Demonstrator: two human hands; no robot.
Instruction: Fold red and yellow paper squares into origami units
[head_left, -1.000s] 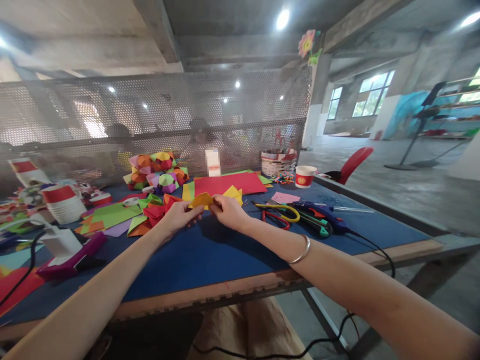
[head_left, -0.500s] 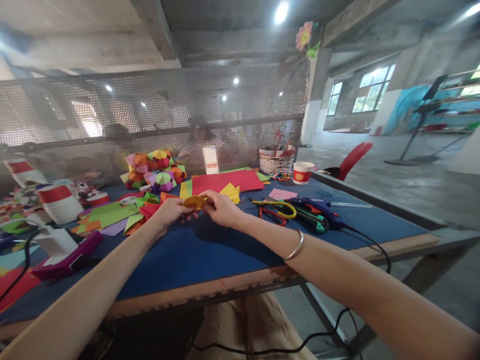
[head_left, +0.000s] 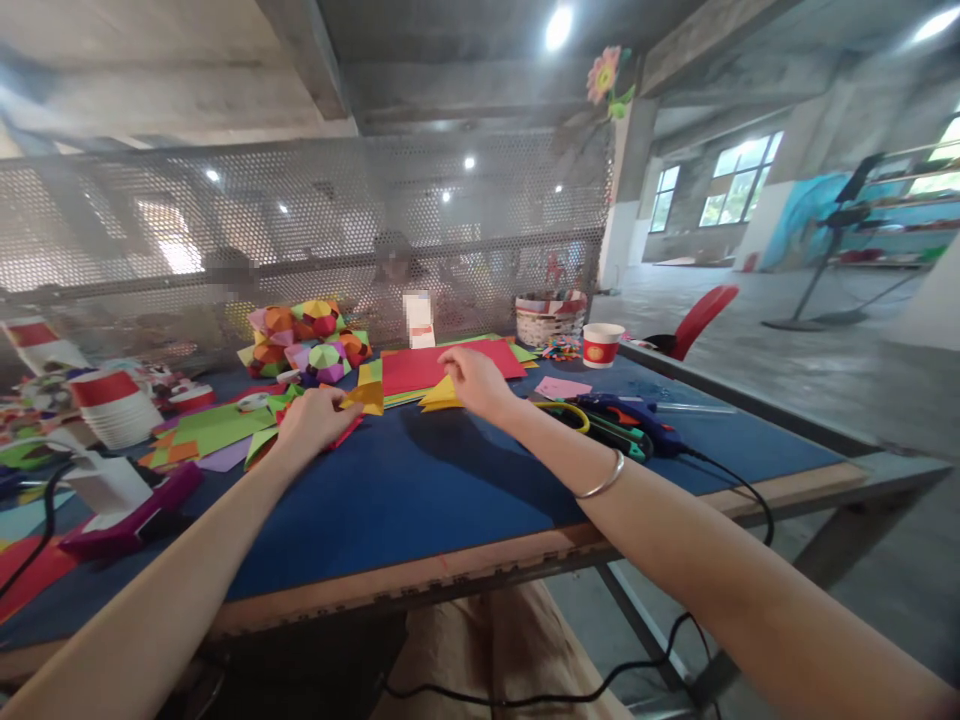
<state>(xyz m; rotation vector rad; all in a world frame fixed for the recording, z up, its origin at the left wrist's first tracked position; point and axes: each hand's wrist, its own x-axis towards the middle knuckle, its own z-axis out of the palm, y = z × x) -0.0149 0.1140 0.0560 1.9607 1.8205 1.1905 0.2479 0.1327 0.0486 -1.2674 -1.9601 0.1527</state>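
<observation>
My left hand (head_left: 313,420) is closed, pinching a small folded piece of yellow paper (head_left: 366,398) that sticks out past its fingertips. Beside that hand lie red folded pieces (head_left: 346,432), partly hidden by it. My right hand (head_left: 476,382), wearing a bangle at the wrist, hovers over the front of a red paper sheet (head_left: 412,368). Its fingers are bent and slightly apart, with nothing visible in them. Just below its fingertips sit several yellow folded papers (head_left: 441,396), partly covered by the hand.
Colourful paper balls (head_left: 307,340) stand at the back left, near green paper (head_left: 232,428) and stacked cups (head_left: 116,408). To the right are a glue gun (head_left: 637,412), yellow-handled scissors (head_left: 574,415), a paper cup (head_left: 602,344) and a basket (head_left: 551,320). A mesh screen (head_left: 300,220) borders the back.
My hands have separated. The left moved left, keeping the yellow paper; the right let go of it and moved right, over the yellow folded papers and red sheet.
</observation>
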